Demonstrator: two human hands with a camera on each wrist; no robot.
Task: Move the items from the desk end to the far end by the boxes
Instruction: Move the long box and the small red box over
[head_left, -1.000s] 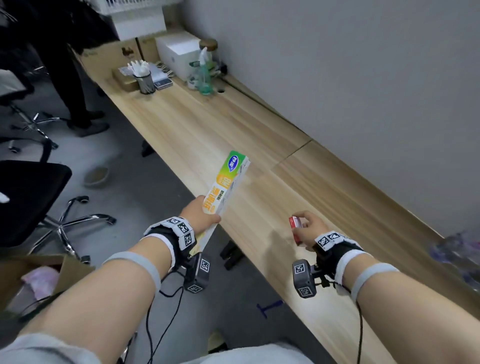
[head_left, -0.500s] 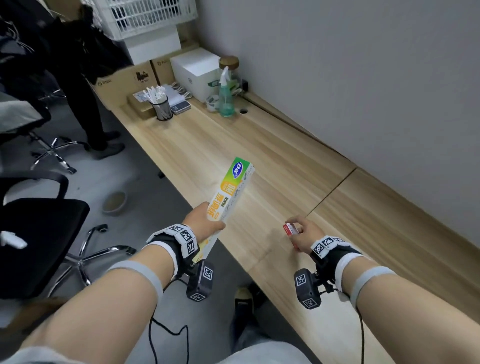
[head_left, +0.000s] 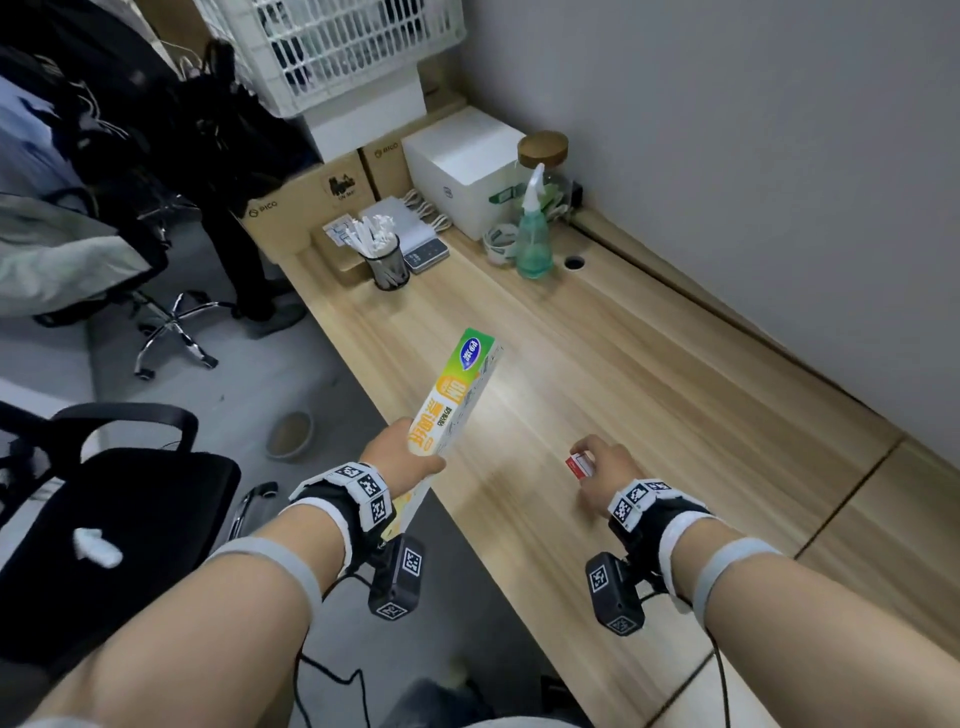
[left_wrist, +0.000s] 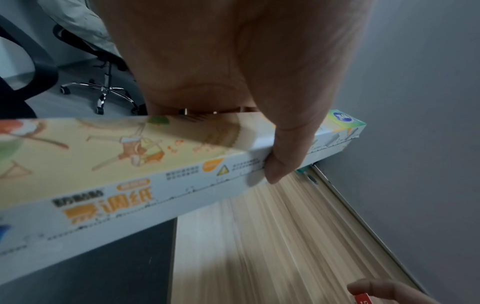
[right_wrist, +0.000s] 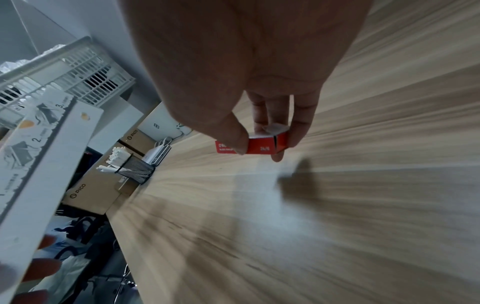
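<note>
My left hand (head_left: 402, 457) grips a long green, yellow and white carton (head_left: 454, 395) near its lower end, holding it in the air over the desk's left edge, tip pointing toward the far end. The left wrist view has my thumb wrapped over the long carton (left_wrist: 155, 164). My right hand (head_left: 597, 467) pinches a small red box (head_left: 579, 464) between thumb and fingers above the wooden desk (head_left: 649, 374). That small red box (right_wrist: 262, 145) hovers over the desktop in the right wrist view. Cardboard boxes (head_left: 311, 202) and a white box (head_left: 462, 166) stand at the far end.
At the far end stand a green spray bottle (head_left: 534, 234), a cork-lidded jar (head_left: 543, 156), a mesh pen cup (head_left: 387, 262), a small scale (head_left: 426, 254) and a white basket (head_left: 332, 47). Office chairs (head_left: 104, 519) and a standing person (head_left: 244, 228) occupy the floor on the left.
Both hands, with the carton and the red box, have travelled along the desk toward the far end; the boxes and spray bottle appear much nearer and larger.
</note>
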